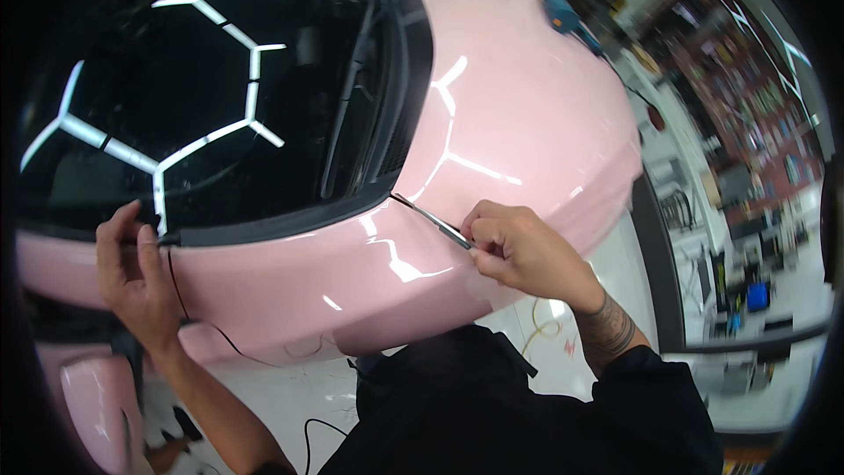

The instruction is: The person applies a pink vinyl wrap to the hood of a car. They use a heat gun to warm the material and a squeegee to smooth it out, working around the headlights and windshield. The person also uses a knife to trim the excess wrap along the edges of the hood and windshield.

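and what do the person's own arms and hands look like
The left hand and right hand are both ungloved. Dark patterned bands, apparently a tattoo, mark the right forearm, above which sits a loose black sleeve. The left forearm is bare, without visible markings.

setting: a car workshop
bodywork: a glossy pink car body [519, 114] with a dark glass windscreen [198, 62]
lighting: white branching light strips [253, 88] mirrored in that glass
tools: a teal handheld power tool [559, 10] beyond the car
far side: a reddish-brown upright surface [778, 123] crowded with small, indistinct items
floor [556, 371]: glossy white, crossed by a looped yellow cord [559, 326]
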Demonstrator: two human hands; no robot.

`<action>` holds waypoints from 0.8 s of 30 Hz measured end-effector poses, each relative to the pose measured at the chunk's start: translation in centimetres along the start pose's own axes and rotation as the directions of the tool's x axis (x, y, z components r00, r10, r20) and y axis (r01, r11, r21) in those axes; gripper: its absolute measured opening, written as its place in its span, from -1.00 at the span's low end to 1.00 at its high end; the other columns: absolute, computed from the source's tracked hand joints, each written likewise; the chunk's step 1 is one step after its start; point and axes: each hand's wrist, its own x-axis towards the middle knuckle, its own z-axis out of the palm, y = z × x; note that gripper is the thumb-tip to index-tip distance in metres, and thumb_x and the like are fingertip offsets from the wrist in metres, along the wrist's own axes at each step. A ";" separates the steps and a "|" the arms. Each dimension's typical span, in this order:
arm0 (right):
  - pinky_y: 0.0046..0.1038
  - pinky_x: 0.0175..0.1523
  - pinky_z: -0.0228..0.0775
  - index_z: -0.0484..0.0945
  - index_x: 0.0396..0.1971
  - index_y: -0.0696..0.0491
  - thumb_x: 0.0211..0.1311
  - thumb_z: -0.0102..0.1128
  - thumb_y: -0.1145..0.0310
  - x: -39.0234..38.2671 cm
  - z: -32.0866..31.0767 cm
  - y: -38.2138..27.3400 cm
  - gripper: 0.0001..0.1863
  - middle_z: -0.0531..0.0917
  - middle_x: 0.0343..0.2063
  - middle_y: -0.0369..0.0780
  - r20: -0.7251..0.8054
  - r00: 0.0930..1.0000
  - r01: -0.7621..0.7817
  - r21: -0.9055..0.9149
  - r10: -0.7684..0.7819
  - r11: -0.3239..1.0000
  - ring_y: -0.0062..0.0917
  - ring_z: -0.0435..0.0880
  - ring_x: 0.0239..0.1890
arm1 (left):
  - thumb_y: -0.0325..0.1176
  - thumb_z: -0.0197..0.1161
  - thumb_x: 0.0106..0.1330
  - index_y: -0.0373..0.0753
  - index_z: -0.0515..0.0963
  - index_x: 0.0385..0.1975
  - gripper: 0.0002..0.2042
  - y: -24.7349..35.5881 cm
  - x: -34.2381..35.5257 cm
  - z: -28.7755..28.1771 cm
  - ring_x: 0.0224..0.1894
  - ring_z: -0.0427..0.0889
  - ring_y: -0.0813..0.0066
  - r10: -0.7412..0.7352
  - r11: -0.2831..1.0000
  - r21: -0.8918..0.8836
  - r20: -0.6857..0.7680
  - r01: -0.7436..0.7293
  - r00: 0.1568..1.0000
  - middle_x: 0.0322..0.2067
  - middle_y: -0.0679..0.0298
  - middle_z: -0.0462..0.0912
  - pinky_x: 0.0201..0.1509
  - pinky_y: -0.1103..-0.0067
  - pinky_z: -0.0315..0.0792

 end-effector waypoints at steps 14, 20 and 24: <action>-0.62 -0.71 0.35 0.39 -0.66 0.21 0.09 0.06 0.54 0.2 -1.5 3.6 -0.83 0.47 -0.81 -0.25 0.293 0.941 0.133 0.143 -0.170 0.981 -0.62 0.53 -0.79 | -0.60 0.13 0.07 -0.37 0.50 -0.22 -0.75 22.2 -32.9 7.4 -0.49 0.46 0.36 -0.492 0.821 0.202 -0.222 0.534 0.842 -0.52 0.18 0.47 -0.36 0.53 0.35; -0.53 -0.68 0.39 0.35 -0.77 0.27 -0.01 0.05 0.57 -1.0 -2.1 3.3 -0.79 0.44 -0.84 -0.11 0.233 0.952 0.167 0.154 -0.200 0.974 -0.44 0.58 -0.78 | -0.62 0.12 0.10 -0.36 0.50 -0.18 -0.74 24.1 -44.6 6.4 -0.51 0.45 0.42 -0.803 0.558 0.152 -0.151 0.816 0.577 -0.55 0.20 0.46 -0.36 0.54 0.37; -0.54 -0.71 0.39 0.37 -0.77 0.27 0.00 0.06 0.56 -1.8 -1.8 3.4 -0.79 0.45 -0.85 -0.13 0.200 0.964 0.145 0.142 -0.172 0.979 -0.46 0.58 -0.79 | -0.60 0.14 0.11 -0.33 0.49 -0.17 -0.75 24.0 -51.9 5.2 -0.52 0.48 0.38 -0.890 0.411 0.214 -0.117 0.886 0.441 -0.57 0.17 0.49 -0.42 0.52 0.40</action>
